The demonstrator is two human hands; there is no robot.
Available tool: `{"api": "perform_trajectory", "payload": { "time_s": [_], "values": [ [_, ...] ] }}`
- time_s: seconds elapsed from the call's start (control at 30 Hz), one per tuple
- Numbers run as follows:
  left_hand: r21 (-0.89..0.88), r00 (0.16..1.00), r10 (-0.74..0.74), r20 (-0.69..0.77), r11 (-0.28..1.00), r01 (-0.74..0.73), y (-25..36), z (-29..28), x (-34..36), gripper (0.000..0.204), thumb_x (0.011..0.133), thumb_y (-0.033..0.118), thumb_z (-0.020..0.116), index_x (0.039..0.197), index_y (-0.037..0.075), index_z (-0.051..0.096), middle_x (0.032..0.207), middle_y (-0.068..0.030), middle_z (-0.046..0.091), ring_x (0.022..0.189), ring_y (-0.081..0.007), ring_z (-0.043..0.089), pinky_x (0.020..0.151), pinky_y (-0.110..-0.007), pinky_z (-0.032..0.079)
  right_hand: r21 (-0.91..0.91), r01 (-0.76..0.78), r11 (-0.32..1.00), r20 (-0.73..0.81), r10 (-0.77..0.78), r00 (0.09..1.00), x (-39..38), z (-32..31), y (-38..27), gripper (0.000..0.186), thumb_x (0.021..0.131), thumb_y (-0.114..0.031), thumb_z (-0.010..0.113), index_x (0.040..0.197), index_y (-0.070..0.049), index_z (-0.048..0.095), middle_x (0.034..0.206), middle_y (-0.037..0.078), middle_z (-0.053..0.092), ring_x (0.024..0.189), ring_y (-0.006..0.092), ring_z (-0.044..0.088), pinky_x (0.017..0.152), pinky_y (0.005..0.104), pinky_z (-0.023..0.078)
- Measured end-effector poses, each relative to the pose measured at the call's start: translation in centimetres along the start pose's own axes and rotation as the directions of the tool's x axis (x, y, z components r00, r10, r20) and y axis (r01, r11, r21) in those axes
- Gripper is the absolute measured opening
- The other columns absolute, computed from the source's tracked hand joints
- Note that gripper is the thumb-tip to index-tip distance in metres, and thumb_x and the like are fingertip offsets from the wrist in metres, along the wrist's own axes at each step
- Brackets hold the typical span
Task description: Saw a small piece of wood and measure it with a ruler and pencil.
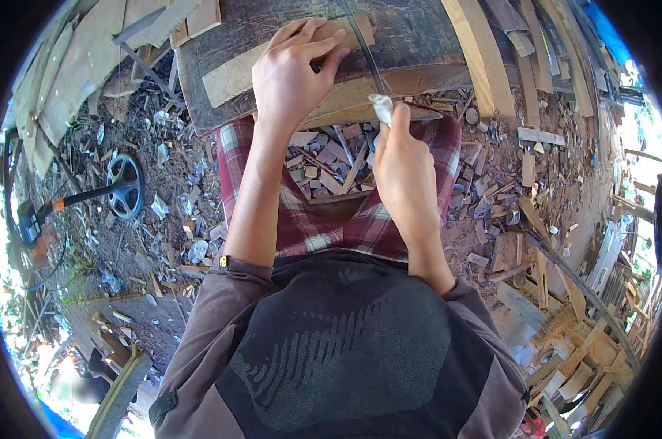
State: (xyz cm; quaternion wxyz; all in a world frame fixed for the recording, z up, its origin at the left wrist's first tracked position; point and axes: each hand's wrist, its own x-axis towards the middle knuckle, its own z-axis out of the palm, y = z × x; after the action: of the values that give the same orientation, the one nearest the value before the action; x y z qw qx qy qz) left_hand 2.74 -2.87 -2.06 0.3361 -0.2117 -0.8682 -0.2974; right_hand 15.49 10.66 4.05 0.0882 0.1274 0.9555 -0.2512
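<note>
My left hand (294,73) lies over a flat, pale wooden board (232,77), fingers spread and pressing it onto a dark, worn workbench (225,40). My right hand (404,157) is closed around the handle of a long, thin, dark blade (365,51). White wrapping (381,107) shows at the top of this grip. The blade runs away from me across the board near its right end, to the right of my left fingertips. It is seen nearly edge-on, so I cannot tell whether it has teeth. Its far tip is outside the view.
Wood offcuts (338,157) litter the ground below the bench. Long planks (477,58) lean at the bench's right side, and wide boards (75,66) stand at the far left. A tool with a black spoked wheel (126,186) lies left. My plaid-covered knees (236,157) are against the bench.
</note>
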Motion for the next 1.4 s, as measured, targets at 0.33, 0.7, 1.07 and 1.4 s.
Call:
{"api": "perform_trajectory", "payload": {
  "time_s": [0.33, 0.7, 1.07, 1.4],
  "values": [
    [-0.016, 0.999, -0.027, 0.031, 0.999, 0.028, 0.3, -0.6, 0.0, 0.023, 0.077, 0.025, 0.077, 0.099, 0.019, 0.078, 0.112, -0.0038, 0.071, 0.109, -0.0214, 0.064, 0.092, -0.033, 0.052, -0.012, 0.022, 1.0, -0.029, -0.022, 0.999, -2.5, 0.6, 1.7, 0.02, 0.099, -0.013, 0.045, 0.114, -0.003, 0.037, 0.069, 0.027, 0.062, 0.068, 0.0481, 0.062, 0.055, 0.0572, 0.048],
    [-0.045, 0.997, -0.052, 0.049, 0.997, 0.055, 1.1, -0.8, 0.7, 0.021, 0.077, 0.02, 0.077, 0.098, 0.015, 0.078, 0.11, -0.0064, 0.071, 0.108, -0.0236, 0.064, 0.091, -0.034, 0.052, -0.016, 0.059, 0.998, -0.123, -0.061, 0.99, -0.5, 0.9, 1.3, 0.015, 0.099, -0.015, 0.044, 0.107, -0.004, 0.037, 0.066, 0.025, 0.062, 0.067, 0.0454, 0.064, 0.057, 0.0549, 0.051],
    [0.026, 0.993, -0.016, 0.113, 1.0, 0.014, 1.2, -1.1, 0.4, 0.026, 0.082, 0.022, 0.072, 0.109, 0.02, 0.075, 0.117, -0.0061, 0.067, 0.115, -0.0236, 0.06, 0.091, -0.035, 0.052, -0.05, -0.001, 0.999, -0.033, -0.001, 0.999, -3.5, -0.8, 1.2, 0.018, 0.1, -0.015, 0.043, 0.112, -0.002, 0.039, 0.066, 0.025, 0.063, 0.065, 0.0449, 0.064, 0.054, 0.0545, 0.05],
    [0.037, 0.992, -0.011, 0.124, 0.999, 0.006, 1.4, -1.3, 0.5, 0.031, 0.084, 0.022, 0.071, 0.114, 0.025, 0.073, 0.116, -0.0061, 0.067, 0.115, -0.0238, 0.06, 0.09, -0.035, 0.052, -0.05, 0.025, 0.998, -0.063, -0.028, 0.998, -4.1, -0.6, 1.5, 0.018, 0.099, -0.014, 0.045, 0.112, -0.002, 0.039, 0.065, 0.022, 0.062, 0.061, 0.0425, 0.064, 0.051, 0.052, 0.05]
  ]
}}
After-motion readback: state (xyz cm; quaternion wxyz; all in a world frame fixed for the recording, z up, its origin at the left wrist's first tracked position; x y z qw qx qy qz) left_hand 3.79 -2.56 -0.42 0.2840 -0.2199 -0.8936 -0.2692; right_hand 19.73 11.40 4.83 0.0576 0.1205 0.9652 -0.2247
